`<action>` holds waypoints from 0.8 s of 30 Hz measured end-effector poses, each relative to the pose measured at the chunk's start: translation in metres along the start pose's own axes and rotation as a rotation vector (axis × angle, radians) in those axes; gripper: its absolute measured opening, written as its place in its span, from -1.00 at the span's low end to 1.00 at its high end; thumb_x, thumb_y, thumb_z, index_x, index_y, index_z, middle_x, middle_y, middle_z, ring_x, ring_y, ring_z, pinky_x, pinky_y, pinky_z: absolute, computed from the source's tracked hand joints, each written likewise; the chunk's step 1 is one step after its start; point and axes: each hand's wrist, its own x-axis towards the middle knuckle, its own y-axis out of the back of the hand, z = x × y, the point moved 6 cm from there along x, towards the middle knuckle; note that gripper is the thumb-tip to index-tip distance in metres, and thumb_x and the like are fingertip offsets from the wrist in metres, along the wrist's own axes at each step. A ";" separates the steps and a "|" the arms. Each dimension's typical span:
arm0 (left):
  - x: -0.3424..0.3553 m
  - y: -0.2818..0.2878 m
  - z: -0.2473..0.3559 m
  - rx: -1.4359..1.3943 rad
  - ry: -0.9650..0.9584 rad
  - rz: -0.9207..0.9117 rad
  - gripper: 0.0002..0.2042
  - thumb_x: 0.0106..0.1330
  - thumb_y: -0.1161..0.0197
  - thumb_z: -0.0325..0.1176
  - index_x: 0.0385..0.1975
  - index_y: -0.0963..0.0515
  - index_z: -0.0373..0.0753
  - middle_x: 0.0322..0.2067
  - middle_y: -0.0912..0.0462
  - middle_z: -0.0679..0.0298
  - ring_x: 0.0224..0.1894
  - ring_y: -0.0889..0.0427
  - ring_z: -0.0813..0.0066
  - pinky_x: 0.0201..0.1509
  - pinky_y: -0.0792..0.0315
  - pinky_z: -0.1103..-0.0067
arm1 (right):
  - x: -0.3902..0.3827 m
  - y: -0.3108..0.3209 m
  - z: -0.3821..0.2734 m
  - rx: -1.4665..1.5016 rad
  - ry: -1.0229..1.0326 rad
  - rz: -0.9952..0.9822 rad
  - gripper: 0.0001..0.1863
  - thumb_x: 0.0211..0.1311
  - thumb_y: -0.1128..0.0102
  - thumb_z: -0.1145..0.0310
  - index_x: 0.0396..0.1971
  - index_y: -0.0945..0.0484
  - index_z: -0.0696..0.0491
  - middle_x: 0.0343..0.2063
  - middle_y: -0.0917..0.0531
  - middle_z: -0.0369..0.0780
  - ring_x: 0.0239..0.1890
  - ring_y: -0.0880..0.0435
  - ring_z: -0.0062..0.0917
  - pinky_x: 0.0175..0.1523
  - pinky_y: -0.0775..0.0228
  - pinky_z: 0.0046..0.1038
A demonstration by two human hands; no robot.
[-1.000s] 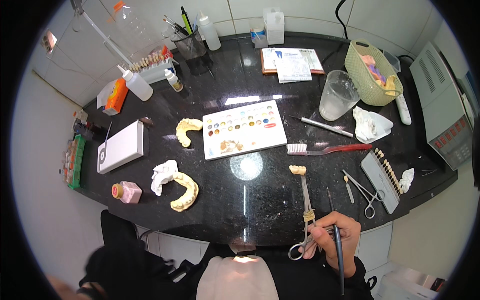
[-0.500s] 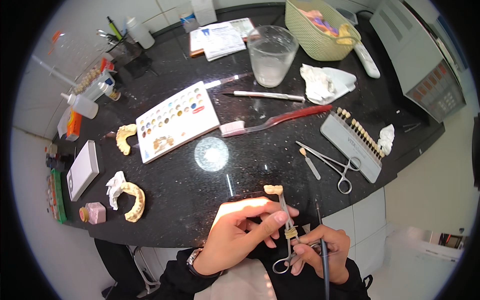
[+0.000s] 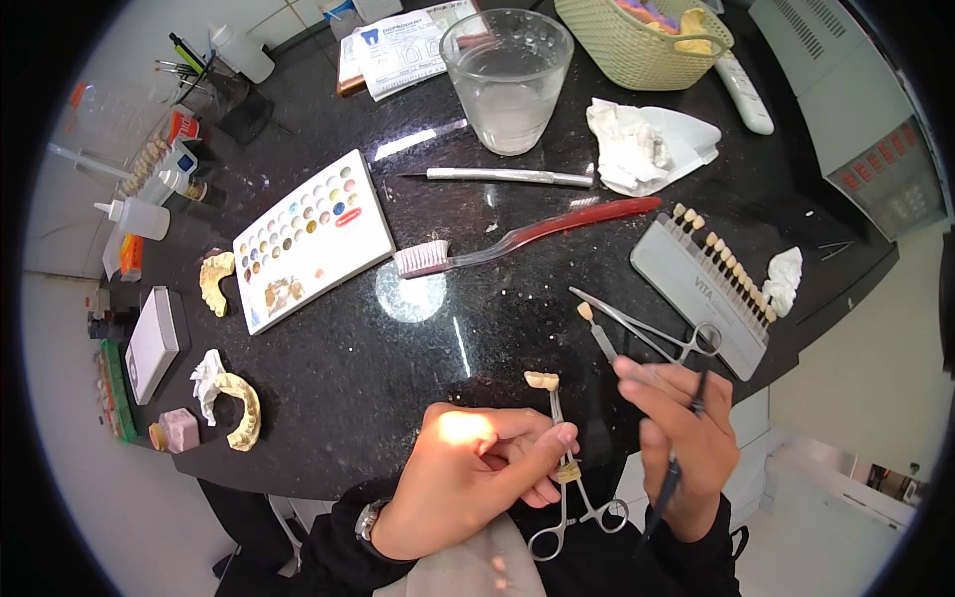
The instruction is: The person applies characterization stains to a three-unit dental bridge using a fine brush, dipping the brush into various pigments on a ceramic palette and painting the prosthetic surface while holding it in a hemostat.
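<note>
My left hand [image 3: 468,478] grips locking forceps [image 3: 587,515] upright, a yellowish band [image 3: 568,473] wound round their shanks. At their tip sits a small cream-coloured dental bridge [image 3: 542,380]. My right hand [image 3: 691,438] is closed around a slim dark-handled brush [image 3: 665,493], which is blurred. Its fingertips are at the lower end of a tooth shade tab [image 3: 602,338] lying on the counter; whether they grip it I cannot tell. Beside that tab lies a second pair of forceps [image 3: 647,328]. A grey shade guide [image 3: 686,289] with a row of tooth tabs rests behind them.
On the black counter [image 3: 348,398] lie a paint palette [image 3: 338,244], a red-handled toothbrush [image 3: 527,234] and a metal-handled knife [image 3: 507,177]. A glass of water [image 3: 507,85] stands behind. Dental casts [image 3: 249,418] are at left, crumpled tissue [image 3: 627,144] and a grey machine [image 3: 846,109] at right.
My right hand has left the forceps' handles and moved up and right to the shade tab, the brush still in it. My left hand keeps hold of the forceps. The view has shifted slightly.
</note>
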 end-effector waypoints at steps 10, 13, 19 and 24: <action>0.008 0.002 0.000 0.036 0.131 -0.068 -0.82 0.25 -0.13 -0.46 -0.40 -0.55 -0.50 -0.63 -0.59 0.17 -0.58 -0.61 0.58 -0.51 -0.55 0.72 | -0.015 -0.016 0.000 -0.014 -0.075 -0.209 -0.77 0.02 -0.06 0.41 -0.29 -0.59 0.07 -0.24 -0.66 -0.28 -0.22 -0.50 -0.59 -0.14 -0.16 -0.56; 0.008 0.003 -0.002 0.085 0.129 -0.067 -0.83 0.25 -0.13 -0.47 -0.43 -0.55 -0.50 -0.64 -0.59 0.17 -0.57 -0.62 0.58 -0.51 -0.55 0.72 | -0.020 -0.016 0.002 0.010 -0.122 -0.257 -0.76 0.04 -0.05 0.37 -0.28 -0.59 0.05 -0.21 -0.65 -0.31 -0.18 -0.48 -0.60 -0.13 -0.13 -0.55; 0.010 0.000 0.002 0.161 0.119 -0.014 -0.83 0.24 -0.13 -0.49 -0.48 -0.54 -0.50 -0.66 -0.58 0.18 -0.57 -0.62 0.58 -0.52 -0.55 0.73 | -0.019 -0.015 -0.004 0.074 -0.175 -0.266 -0.73 0.20 0.13 0.31 -0.33 -0.55 0.12 -0.33 -0.67 -0.15 -0.27 -0.48 -0.45 -0.10 -0.21 -0.43; 0.010 0.000 0.001 0.139 0.121 -0.018 -0.83 0.23 -0.14 -0.49 -0.48 -0.54 -0.50 -0.66 -0.58 0.18 -0.57 -0.62 0.59 -0.52 -0.54 0.73 | -0.022 -0.015 -0.003 0.093 -0.171 -0.294 -0.68 0.24 0.15 0.23 -0.30 -0.55 0.11 -0.31 -0.66 -0.16 -0.25 -0.46 -0.45 -0.11 -0.20 -0.42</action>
